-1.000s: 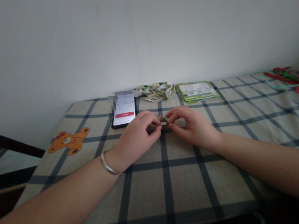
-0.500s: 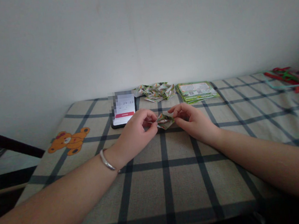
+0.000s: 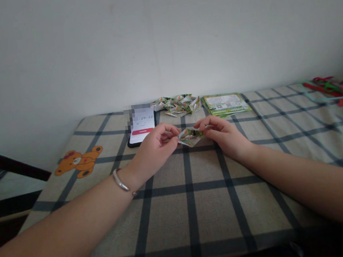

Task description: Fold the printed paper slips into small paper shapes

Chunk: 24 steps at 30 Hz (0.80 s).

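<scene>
A small folded paper piece (image 3: 190,136), printed green and white, hangs just above the checked cloth (image 3: 198,207). My left hand (image 3: 154,148) pinches its left tip and my right hand (image 3: 221,135) pinches its right tip. Both hands are closed in a pinch, a little apart. A silver bracelet (image 3: 120,183) sits on my left wrist. Behind the hands lies a pile of similar folded paper pieces (image 3: 177,105) and a stack of green printed sheets (image 3: 224,104).
A phone (image 3: 141,126) with a lit screen lies flat behind my left hand. Red and green ribbons (image 3: 337,91) lie at the far right. An orange bear print (image 3: 78,162) marks the cloth at left. A white wall rises behind; the cloth's left edge drops off.
The hands have lifted the folded piece off the cloth and drawn apart, stretching it wider between the two pinches.
</scene>
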{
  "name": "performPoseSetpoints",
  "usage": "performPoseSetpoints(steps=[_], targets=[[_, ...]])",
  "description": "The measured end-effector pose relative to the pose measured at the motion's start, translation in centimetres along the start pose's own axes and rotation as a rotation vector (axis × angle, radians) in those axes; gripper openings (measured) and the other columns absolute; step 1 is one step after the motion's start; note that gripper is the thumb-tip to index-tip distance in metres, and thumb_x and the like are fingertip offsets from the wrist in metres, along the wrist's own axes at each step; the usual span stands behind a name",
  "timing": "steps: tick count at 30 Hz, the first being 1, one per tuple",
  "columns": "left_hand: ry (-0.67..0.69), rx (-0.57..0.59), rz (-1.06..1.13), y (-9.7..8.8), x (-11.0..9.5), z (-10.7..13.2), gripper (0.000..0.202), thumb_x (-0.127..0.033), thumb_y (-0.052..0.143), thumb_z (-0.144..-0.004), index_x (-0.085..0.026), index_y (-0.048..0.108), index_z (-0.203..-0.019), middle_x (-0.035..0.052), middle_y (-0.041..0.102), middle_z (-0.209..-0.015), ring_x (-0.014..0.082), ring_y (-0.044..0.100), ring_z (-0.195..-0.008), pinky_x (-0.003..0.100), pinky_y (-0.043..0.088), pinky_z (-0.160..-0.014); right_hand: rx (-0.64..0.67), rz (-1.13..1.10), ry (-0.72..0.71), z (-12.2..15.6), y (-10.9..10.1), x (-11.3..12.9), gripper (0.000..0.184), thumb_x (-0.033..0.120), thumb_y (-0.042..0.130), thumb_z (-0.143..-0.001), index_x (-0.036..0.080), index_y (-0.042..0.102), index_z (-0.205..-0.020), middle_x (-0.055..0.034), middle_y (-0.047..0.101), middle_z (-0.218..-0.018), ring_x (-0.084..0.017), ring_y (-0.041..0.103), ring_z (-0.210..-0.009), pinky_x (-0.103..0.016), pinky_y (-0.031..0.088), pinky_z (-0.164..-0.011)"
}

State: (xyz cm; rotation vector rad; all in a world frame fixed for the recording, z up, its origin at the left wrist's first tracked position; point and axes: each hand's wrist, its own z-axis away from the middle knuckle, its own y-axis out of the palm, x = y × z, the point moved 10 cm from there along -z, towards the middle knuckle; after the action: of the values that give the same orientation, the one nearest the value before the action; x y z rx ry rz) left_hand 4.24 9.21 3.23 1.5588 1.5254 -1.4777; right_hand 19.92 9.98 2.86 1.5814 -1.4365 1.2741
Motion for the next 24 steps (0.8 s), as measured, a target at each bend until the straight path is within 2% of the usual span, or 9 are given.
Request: performPoseSetpoints(steps=[2,5,7,10,14,24], targets=[[-0.009,0.008,0.008,0.1,0.1,0.0,0.013,-0.024,0.058,-0.082,-0.017,0.055,-0.092,0.0035,0.063,-0.098,0.0146,0.064,-0.088,0.030,0.053,-0.081,0.008,0.109,-0.026,0.0,0.0,0.3,0.010,0.018,0.053,-0.074,0.022,0.061,-0.080,-0.0014,0.068,-0.093,-0.017,0.062,-0.094,-0.034,0.047,-0.088],[0.017,0.013,-0.032,0.3,-0.3,0.1,0.011,-0.023,0.057,-0.082,-0.017,0.055,-0.090,0.0022,0.063,-0.091,0.0140,0.063,-0.084,0.029,0.053,-0.078,-0.012,0.406,-0.140,0.4,0.1,1.9,0.019,0.013,0.049,-0.075,0.022,0.063,-0.083,-0.0035,0.068,-0.094,-0.019,0.063,-0.094,-0.037,0.047,-0.087],[0.060,0.013,-0.098,0.5,-0.8,0.2,0.007,-0.021,0.056,-0.083,-0.017,0.056,-0.088,0.0011,0.061,-0.087,0.0132,0.061,-0.080,0.029,0.053,-0.075,0.046,0.690,-0.271,1.0,1.4,3.5,0.021,0.011,0.051,-0.075,0.022,0.065,-0.087,-0.0047,0.069,-0.104,-0.021,0.062,-0.098,-0.039,0.045,-0.089],[0.140,0.017,-0.204,0.6,-1.7,0.5,0.004,-0.018,0.054,-0.084,-0.018,0.056,-0.087,0.0011,0.058,-0.087,0.0124,0.058,-0.079,0.027,0.052,-0.073,0.079,0.976,-0.374,1.7,2.8,4.8,0.017,0.020,0.058,-0.079,0.023,0.067,-0.093,-0.0047,0.068,-0.114,-0.025,0.061,-0.103,-0.043,0.040,-0.093],[0.255,0.060,-0.351,1.1,-2.8,0.7,0.009,-0.013,0.052,-0.085,-0.019,0.060,-0.086,0.0025,0.059,-0.090,0.0143,0.057,-0.087,0.027,0.050,-0.077,0.125,1.078,-0.391,1.9,3.6,4.8,0.019,0.029,0.061,-0.081,0.023,0.067,-0.098,-0.0051,0.067,-0.119,-0.026,0.060,-0.108,-0.042,0.038,-0.094],[0.360,0.130,-0.462,2.0,-3.7,1.4,0.009,-0.015,0.056,-0.089,-0.020,0.063,-0.092,0.0033,0.061,-0.100,0.0151,0.057,-0.099,0.031,0.047,-0.090,0.131,1.118,-0.416,2.0,4.2,5.0,0.008,0.023,0.063,-0.080,0.023,0.066,-0.088,-0.0034,0.068,-0.118,-0.025,0.060,-0.106,-0.041,0.039,-0.092]])
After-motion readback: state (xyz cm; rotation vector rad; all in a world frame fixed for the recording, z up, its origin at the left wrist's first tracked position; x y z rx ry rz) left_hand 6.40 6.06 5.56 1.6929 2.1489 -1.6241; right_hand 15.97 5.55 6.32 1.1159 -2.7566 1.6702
